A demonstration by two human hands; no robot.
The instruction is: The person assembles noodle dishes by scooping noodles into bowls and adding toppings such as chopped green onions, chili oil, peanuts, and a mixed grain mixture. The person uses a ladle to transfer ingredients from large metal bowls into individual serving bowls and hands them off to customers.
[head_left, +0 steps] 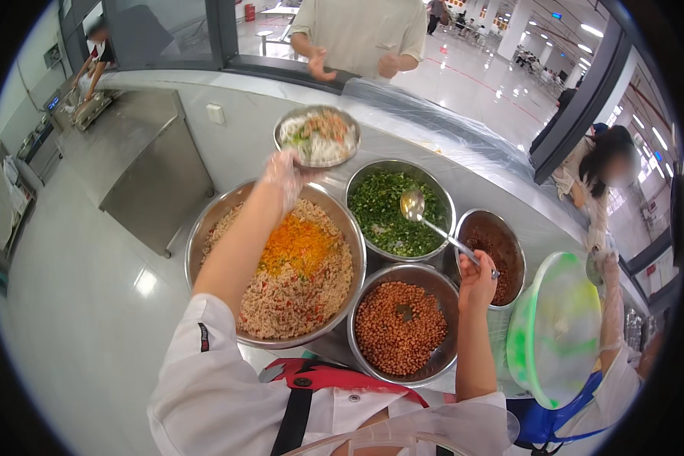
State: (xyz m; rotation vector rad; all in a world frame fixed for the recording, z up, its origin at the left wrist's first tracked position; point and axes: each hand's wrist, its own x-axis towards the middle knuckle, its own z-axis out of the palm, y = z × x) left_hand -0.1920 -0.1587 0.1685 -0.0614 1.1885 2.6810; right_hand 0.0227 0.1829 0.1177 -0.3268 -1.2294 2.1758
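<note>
My left hand (285, 181), in a clear plastic glove, reaches forward and grips a metal bowl (330, 162). White noodles (305, 133) lie in it with orange-brown and green toppings. My right hand (476, 283) is closed around the handle of a metal serving spoon (413, 205). The spoon's head is over a round metal basin of chopped greens (372, 197). Below my left forearm sits a wide basin of crumbly beige mince (296, 304), topped with an orange layer (300, 247). Round brown beans (395, 327) fill a basin near me, left of my right forearm.
A smaller bowl of dark red sauce (501, 247) stands beyond my right hand. At right is a green-rimmed tub (536, 357), beside a co-worker's gloved arm (609, 311). Across the counter stands a person in a beige shirt (368, 34). A steel table (156, 167) is at left.
</note>
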